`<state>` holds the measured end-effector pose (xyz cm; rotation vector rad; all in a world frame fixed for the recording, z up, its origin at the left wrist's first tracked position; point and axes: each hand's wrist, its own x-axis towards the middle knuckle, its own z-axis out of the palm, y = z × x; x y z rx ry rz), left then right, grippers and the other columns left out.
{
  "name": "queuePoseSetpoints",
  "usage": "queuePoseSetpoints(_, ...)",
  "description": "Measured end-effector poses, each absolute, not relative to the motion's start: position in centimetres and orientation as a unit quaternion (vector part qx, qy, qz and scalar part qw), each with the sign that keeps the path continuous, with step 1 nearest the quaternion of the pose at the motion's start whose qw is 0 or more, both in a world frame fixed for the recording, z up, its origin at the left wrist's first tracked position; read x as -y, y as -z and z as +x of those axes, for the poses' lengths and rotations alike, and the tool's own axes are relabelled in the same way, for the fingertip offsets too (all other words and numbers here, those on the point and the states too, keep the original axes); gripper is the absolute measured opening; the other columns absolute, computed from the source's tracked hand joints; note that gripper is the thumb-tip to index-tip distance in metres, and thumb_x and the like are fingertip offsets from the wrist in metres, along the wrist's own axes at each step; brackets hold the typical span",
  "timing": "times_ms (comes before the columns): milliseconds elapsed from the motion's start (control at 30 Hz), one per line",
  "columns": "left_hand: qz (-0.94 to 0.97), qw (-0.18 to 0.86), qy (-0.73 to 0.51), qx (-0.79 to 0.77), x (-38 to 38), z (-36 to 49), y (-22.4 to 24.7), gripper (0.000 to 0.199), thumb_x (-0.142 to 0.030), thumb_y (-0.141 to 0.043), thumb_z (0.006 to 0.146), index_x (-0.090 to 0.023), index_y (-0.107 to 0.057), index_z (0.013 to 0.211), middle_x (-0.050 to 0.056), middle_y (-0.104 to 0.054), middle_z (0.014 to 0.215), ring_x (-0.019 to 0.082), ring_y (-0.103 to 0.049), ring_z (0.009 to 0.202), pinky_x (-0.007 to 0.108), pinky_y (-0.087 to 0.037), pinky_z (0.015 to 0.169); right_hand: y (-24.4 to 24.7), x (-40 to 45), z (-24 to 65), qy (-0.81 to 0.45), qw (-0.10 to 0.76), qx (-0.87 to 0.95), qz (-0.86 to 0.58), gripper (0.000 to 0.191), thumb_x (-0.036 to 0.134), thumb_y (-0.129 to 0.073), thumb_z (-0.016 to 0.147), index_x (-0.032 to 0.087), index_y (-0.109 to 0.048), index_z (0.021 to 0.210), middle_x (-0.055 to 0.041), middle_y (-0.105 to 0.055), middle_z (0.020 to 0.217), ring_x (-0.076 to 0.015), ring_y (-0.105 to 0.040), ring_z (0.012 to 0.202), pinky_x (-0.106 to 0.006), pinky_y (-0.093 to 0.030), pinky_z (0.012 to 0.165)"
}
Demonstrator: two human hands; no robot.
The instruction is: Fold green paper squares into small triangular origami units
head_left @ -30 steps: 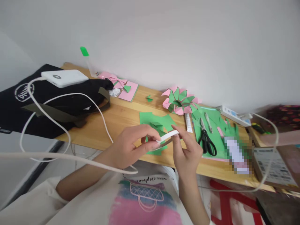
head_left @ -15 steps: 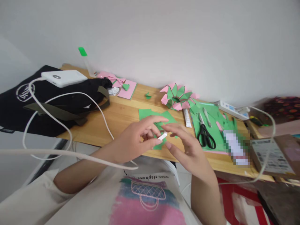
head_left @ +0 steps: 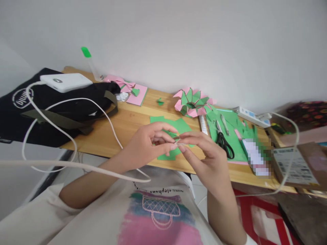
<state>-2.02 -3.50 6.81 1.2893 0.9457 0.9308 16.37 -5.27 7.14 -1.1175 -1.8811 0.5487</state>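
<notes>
Over the front of the wooden table, my left hand (head_left: 148, 146) pinches a small white strip (head_left: 178, 143) between thumb and fingers. My right hand (head_left: 204, 149) has its thumb and fingertips closed on the same strip from the right, so the fingertips of both hands meet. What the strip is made of is too small to tell. Beneath my hands lie green paper pieces (head_left: 163, 157), partly hidden by my fingers. Behind them stands a ring of folded pink and green paper (head_left: 190, 102).
Black-handled scissors (head_left: 224, 144) lie on green paper sheets (head_left: 237, 149) to the right, near a power strip (head_left: 251, 115). A white power bank (head_left: 66, 82) rests on a black bag (head_left: 55, 119) at left. Its white cable (head_left: 102, 173) crosses before my left forearm. A cardboard box (head_left: 304, 166) stands far right.
My right hand's fingers have moved in and closed on the white strip, which now shows thinner between both hands. The camera view has shifted slightly.
</notes>
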Motion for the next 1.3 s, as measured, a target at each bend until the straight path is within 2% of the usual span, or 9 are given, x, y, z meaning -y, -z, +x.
queuePoseSetpoints(133,0.534,0.629,-0.399,-0.401,3.3,-2.0,-6.4,0.022,-0.025,-0.072,0.078,-0.015,-0.067,0.097,0.002,-0.075,0.077,0.013,-0.070,0.063,0.021,-0.056,0.055,-7.0,5.5,16.1,-0.163,0.416,0.774,-0.449,0.015,0.014,-0.060,0.089,0.023,-0.070,0.098,-0.0040,-0.072,0.099,-0.0156,-0.069,0.093,-0.030,-0.056,0.084)
queuePoseSetpoints(300,0.507,0.636,-0.409,-0.414,2.6,-1.7,-6.2,0.030,-0.016,-0.072,0.076,-0.015,-0.066,0.105,0.001,-0.074,0.080,0.013,-0.071,0.063,0.021,-0.059,0.058,-6.3,5.4,16.0,0.015,0.297,0.830,-0.472,0.035,0.012,-0.047,0.091,0.021,-0.064,0.120,-0.0109,-0.071,0.113,-0.0223,-0.070,0.096,-0.035,-0.058,0.075)
queuePoseSetpoints(467,0.470,0.660,-0.394,-0.435,1.7,-0.8,-5.4,0.030,-0.019,-0.074,0.074,-0.013,-0.066,0.102,0.003,-0.072,0.086,0.013,-0.069,0.055,0.023,-0.057,0.050,-5.2,5.0,15.7,0.121,0.223,0.833,-0.492,0.042,0.008,-0.041,0.089,0.015,-0.061,0.125,-0.0163,-0.069,0.117,-0.0267,-0.068,0.093,-0.040,-0.056,0.071)
queuePoseSetpoints(733,0.478,0.676,-0.374,-0.417,0.9,0.3,-4.1,0.033,-0.025,-0.077,0.072,-0.013,-0.063,0.100,0.001,-0.067,0.083,0.014,-0.069,0.053,0.022,-0.056,0.045,-2.8,3.1,17.6,0.022,0.213,0.740,-0.637,0.053,0.009,-0.042,0.088,0.011,-0.045,0.142,-0.0214,-0.061,0.128,-0.0310,-0.063,0.108,-0.047,-0.053,0.084)
queuePoseSetpoints(833,0.486,0.679,-0.366,-0.411,1.1,0.1,-4.4,0.030,-0.025,-0.073,0.075,-0.013,-0.063,0.101,0.001,-0.065,0.087,0.015,-0.071,0.056,0.023,-0.057,0.045,-1.8,1.7,24.0,-0.020,0.206,0.611,-0.764,0.038,0.022,-0.050,0.093,0.012,-0.055,0.130,-0.0205,-0.062,0.122,-0.0287,-0.063,0.104,-0.045,-0.054,0.084)
queuePoseSetpoints(933,0.504,0.673,-0.368,-0.397,1.1,-0.2,-5.0,0.031,-0.024,-0.070,0.078,-0.014,-0.062,0.106,0.004,-0.066,0.095,0.015,-0.073,0.062,0.023,-0.058,0.051,-0.7,1.2,30.2,-0.070,0.163,0.549,-0.817,0.028,0.036,-0.054,0.096,0.021,-0.060,0.120,-0.0085,-0.061,0.125,-0.0196,-0.062,0.105,-0.041,-0.054,0.090)
queuePoseSetpoints(1000,0.515,0.669,-0.374,-0.384,1.0,-0.3,-5.3,0.033,-0.023,-0.070,0.078,-0.014,-0.061,0.108,0.004,-0.067,0.097,0.014,-0.073,0.066,0.024,-0.059,0.057,0.2,1.1,32.5,-0.106,0.133,0.531,-0.830,0.026,0.035,-0.058,0.094,0.025,-0.061,0.118,-0.0072,-0.061,0.126,-0.0199,-0.062,0.108,-0.038,-0.054,0.090)
queuePoseSetpoints(1133,0.519,0.686,-0.375,-0.345,0.3,-0.4,-6.0,0.037,-0.023,-0.072,0.077,-0.016,-0.058,0.111,0.003,-0.068,0.095,0.015,-0.073,0.068,0.027,-0.060,0.062,1.3,0.3,33.4,-0.157,0.089,0.495,-0.850,0.036,0.036,-0.060,0.093,0.017,-0.058,0.123,-0.0093,-0.061,0.125,-0.0222,-0.063,0.106,-0.043,-0.055,0.089)
queuePoseSetpoints(1300,0.515,0.714,-0.362,-0.305,-0.7,-1.2,-7.0,0.042,-0.020,-0.070,0.080,-0.018,-0.053,0.118,0.005,-0.073,0.091,0.015,-0.072,0.066,0.023,-0.056,0.055,0.5,0.3,33.9,-0.210,0.126,0.452,-0.857,0.029,0.037,-0.061,0.092,0.019,-0.062,0.115,-0.0071,-0.064,0.117,-0.0195,-0.064,0.100,-0.038,-0.056,0.084)
